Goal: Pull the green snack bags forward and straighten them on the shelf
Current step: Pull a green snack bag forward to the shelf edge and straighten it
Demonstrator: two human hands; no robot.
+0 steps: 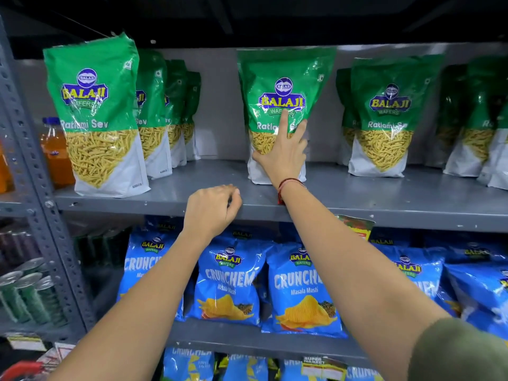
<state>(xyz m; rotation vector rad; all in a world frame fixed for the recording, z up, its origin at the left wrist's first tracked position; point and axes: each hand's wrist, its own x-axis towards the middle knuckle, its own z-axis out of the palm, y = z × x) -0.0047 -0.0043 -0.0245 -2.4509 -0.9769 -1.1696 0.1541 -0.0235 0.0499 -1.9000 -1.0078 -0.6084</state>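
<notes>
Green Ratlami Sev bags stand in rows on the grey upper shelf (176, 193). The left front bag (96, 114) stands near the shelf's front edge, with several more behind it. The middle bag (283, 86) stands upright further back. My right hand (286, 149) lies flat on its lower front, fingers spread, thumb at its left side. The right bag (384, 116) stands further back, with more green bags behind and beside it. My left hand (211, 210) hovers at the shelf's front lip, fingers curled, holding nothing.
Blue Crunchem bags (228, 284) fill the shelf below. A perforated grey upright (35, 171) bounds the left side; orange drink bottles (56, 152) and green cans (24, 295) stand beyond it. A price tag (357, 226) hangs from the upper shelf's edge.
</notes>
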